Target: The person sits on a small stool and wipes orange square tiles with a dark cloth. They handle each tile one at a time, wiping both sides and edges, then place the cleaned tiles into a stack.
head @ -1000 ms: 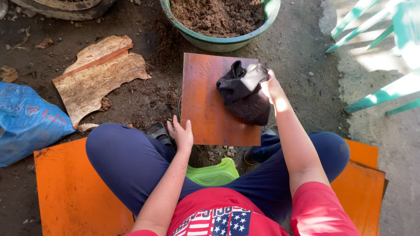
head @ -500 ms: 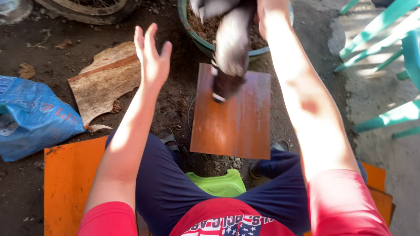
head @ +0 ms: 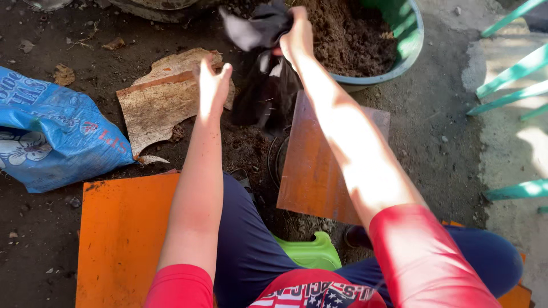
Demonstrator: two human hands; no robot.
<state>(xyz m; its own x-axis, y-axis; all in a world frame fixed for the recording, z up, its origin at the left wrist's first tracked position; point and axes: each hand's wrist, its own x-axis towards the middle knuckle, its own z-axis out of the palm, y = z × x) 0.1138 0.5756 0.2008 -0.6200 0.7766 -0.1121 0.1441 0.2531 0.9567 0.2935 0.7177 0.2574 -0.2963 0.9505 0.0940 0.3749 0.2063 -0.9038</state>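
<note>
right hand lifts black bag over soil basin

black plastic bag point(head: 262, 74), thin, crumpled, floppy, hangs from the right hand point(head: 297, 37) at about 12 o'clock in the view. top of the bag bunches out at 11 o'clock of the fist, the rest droops down toward 6 o'clock, over the near edge of the brown board point(head: 319, 165). small pale specks on its surface, dirt likely. cannot tell if anything is inside it.

right hand fingers curled tight around the bag's upper part, full grip. left hand point(head: 212, 82) at 9 o'clock of the bag, raised, fingers spread wide apart and straight, holding nothing, just beside the bag, contact cannot be told.

containers: green basin point(head: 412, 48) at 1 o'clock, round, filled with dark brown loose soil point(head: 348, 34) up near the rim. right hand sits over its left edge. blue printed sack point(head: 51, 137) at 9 o'clock lies on the ground, bulging, contents not visible.

other: bark slab point(head: 160, 102) at 10 o'clock on the dirt ground, behind the left hand. orange board point(head: 123, 239) at 7 o'clock under the person's leg. green plastic stool point(head: 311, 254) at 6 o'clock between the knees. teal chair frame point(head: 514, 74) at 3 o'clock.
</note>
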